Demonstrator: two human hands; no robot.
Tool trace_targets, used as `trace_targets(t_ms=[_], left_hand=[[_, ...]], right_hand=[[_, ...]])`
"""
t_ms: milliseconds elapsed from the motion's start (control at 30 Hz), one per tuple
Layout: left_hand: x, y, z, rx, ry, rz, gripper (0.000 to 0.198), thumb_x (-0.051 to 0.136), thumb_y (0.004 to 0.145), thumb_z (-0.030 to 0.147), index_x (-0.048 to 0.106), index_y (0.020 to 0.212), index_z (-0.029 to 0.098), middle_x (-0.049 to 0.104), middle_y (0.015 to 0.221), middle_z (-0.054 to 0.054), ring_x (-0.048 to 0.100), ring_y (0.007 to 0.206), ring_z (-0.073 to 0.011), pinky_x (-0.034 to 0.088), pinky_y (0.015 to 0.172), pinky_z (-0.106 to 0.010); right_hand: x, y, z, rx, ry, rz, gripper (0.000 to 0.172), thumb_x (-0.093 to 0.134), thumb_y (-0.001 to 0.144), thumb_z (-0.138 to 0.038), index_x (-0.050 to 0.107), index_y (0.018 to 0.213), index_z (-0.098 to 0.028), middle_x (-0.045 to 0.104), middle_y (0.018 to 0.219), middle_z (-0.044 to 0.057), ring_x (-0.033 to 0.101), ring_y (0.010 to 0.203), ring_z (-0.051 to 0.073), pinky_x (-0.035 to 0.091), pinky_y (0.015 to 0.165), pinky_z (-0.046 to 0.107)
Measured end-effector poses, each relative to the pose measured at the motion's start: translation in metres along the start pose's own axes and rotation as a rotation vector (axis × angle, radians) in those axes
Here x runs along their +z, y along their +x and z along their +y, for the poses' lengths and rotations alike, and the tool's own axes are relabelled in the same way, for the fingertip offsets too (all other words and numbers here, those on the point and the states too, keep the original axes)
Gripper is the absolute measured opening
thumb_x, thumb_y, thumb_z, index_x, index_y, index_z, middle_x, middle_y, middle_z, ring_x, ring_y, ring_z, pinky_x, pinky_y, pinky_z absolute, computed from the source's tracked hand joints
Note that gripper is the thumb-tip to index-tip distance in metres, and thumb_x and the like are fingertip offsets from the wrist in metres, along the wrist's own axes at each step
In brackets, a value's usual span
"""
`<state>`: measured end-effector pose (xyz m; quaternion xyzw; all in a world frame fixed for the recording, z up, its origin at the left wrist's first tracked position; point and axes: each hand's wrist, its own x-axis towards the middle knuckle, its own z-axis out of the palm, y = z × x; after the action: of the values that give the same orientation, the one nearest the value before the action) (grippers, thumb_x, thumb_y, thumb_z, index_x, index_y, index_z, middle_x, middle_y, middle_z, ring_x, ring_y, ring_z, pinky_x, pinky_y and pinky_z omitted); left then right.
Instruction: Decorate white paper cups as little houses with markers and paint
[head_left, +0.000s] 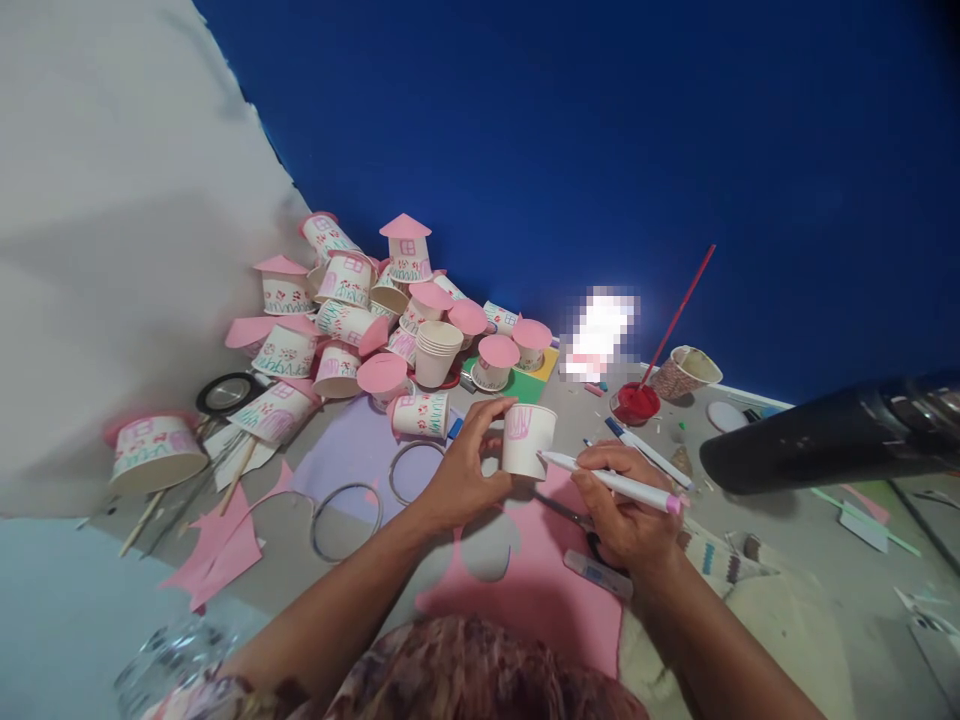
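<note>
My left hand (474,462) grips a white paper cup (534,455) between thumb and fingers, at its base and rim. A pink-purple door-like shape is drawn on the upper left of the cup's side. In my right hand (626,505) is a white marker (609,483) with a pink end, held like a pen. Its tip is close to the cup's lower right side; whether it touches, I cannot tell. Beneath my hands lies a cut pink sheet (555,580). Scissors (562,508) and a clear-capped pen-like item (598,574) rest beside my right hand.
Several decorated cups with pink paper roofs (406,240) are piled at the back left. A stack of plain cups (438,352) stands among them. Two rings (346,522) lie on a lilac sheet (330,450). To the right are a red pot (634,404) and a black bottle (795,440).
</note>
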<state>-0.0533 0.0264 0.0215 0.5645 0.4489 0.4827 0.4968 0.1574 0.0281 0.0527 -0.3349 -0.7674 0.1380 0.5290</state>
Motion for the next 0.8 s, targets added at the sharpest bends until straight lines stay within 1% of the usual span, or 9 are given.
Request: trace_targets(t_ms=[167, 300, 433, 600, 800], left_hand=[[0.001, -0.0011, 0.0033, -0.001, 0.014, 0.0, 0.076, 0.079, 0.07, 0.017, 0.056, 0.142, 0.029, 0.048, 0.151, -0.01, 0.051, 0.143, -0.0346, 0.051, 0.114, -0.049], [0.0013, -0.0013, 0.0031, 0.003, 0.013, 0.003, 0.078, 0.078, 0.069, 0.016, 0.056, 0.142, 0.028, 0.048, 0.15, -0.011, 0.051, 0.143, -0.0343, 0.051, 0.113, -0.048], [0.0012, -0.0014, 0.0026, 0.005, 0.024, 0.003, 0.077, 0.076, 0.069, 0.013, 0.056, 0.141, 0.029, 0.049, 0.15, -0.01, 0.051, 0.143, -0.0337, 0.051, 0.113, -0.047], [0.0014, -0.0009, 0.0014, 0.014, 0.008, 0.002, 0.077, 0.081, 0.069, 0.017, 0.057, 0.141, 0.029, 0.049, 0.149, -0.01, 0.05, 0.143, -0.0352, 0.05, 0.115, -0.05], [0.0015, -0.0005, 0.0004, 0.016, 0.002, -0.006, 0.077, 0.082, 0.067, 0.016, 0.059, 0.14, 0.029, 0.05, 0.148, -0.01, 0.051, 0.142, -0.0354, 0.049, 0.116, -0.051]], right_hand=[[-0.0002, 0.0013, -0.0015, -0.006, -0.011, -0.015, 0.015, 0.063, 0.093, -0.011, 0.066, 0.09, -0.026, 0.072, 0.07, 0.0, 0.068, 0.059, 0.017, 0.055, 0.057, 0.029], [0.0003, 0.0008, -0.0005, -0.009, -0.008, -0.025, 0.014, 0.064, 0.091, -0.012, 0.067, 0.088, -0.025, 0.072, 0.068, 0.0, 0.069, 0.058, 0.018, 0.055, 0.057, 0.03], [0.0007, 0.0008, -0.0008, 0.006, -0.037, -0.035, 0.012, 0.064, 0.091, -0.015, 0.068, 0.085, -0.025, 0.073, 0.068, 0.001, 0.07, 0.059, 0.019, 0.056, 0.057, 0.031], [0.0012, 0.0008, -0.0011, -0.014, -0.048, -0.021, 0.012, 0.065, 0.092, -0.015, 0.068, 0.087, -0.025, 0.073, 0.069, 0.001, 0.07, 0.06, 0.019, 0.056, 0.058, 0.031], [0.0003, 0.0026, -0.0024, -0.006, -0.066, -0.045, 0.013, 0.063, 0.094, -0.016, 0.067, 0.085, -0.025, 0.072, 0.067, 0.001, 0.069, 0.058, 0.018, 0.056, 0.056, 0.031]])
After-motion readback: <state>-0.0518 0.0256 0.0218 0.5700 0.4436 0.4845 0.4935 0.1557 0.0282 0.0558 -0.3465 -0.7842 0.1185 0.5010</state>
